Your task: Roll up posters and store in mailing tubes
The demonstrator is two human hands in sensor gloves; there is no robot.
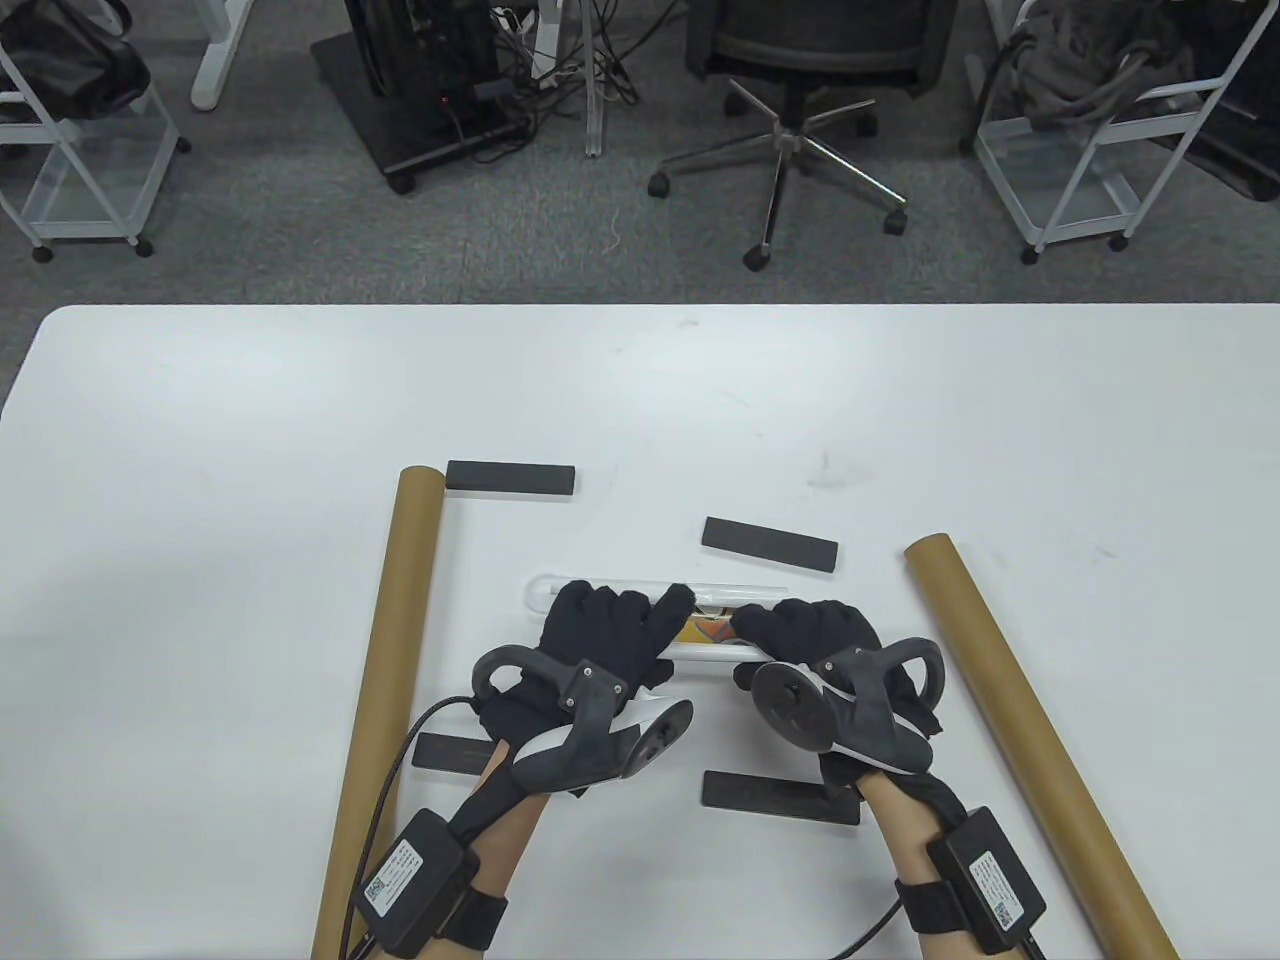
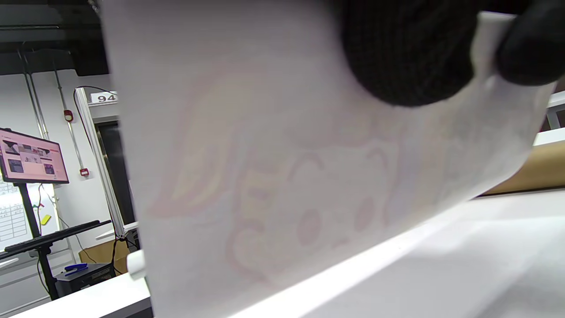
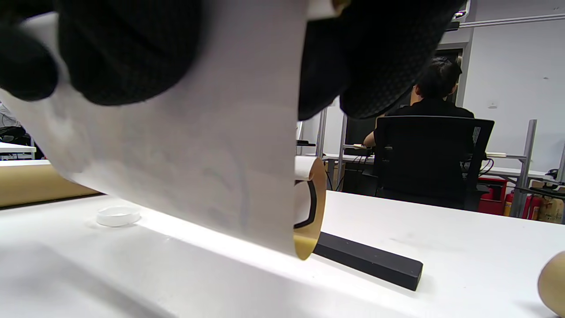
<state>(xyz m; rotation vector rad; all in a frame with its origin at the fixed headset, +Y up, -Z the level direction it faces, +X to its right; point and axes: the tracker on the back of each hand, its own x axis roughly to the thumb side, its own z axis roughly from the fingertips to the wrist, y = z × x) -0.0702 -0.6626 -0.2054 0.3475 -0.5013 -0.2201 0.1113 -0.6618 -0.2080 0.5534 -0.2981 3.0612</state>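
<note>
Table view: our left hand [image 1: 600, 630] and right hand [image 1: 815, 640] both grip the rolled poster [image 1: 715, 625] near the counter's front edge, rolling step nearly done. Next we'd judge: slide it into a cardboard mailing tube [image 1: 1020, 700].

Gloves: black knit on left hand [image 1: 600, 640] and right hand [image 1: 825, 640].
Trackers: grey, ringed.
Forearms: bare; labelled black boxes, probably strapped on.

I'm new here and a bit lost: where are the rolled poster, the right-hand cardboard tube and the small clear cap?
rolled poster [image 1: 708, 630]: table view, printed middle.
right mailing tube [image 1: 1030, 720]: table view, mid-length.
clear cap [image 3: 118, 216]: right wrist view, rim.
</note>
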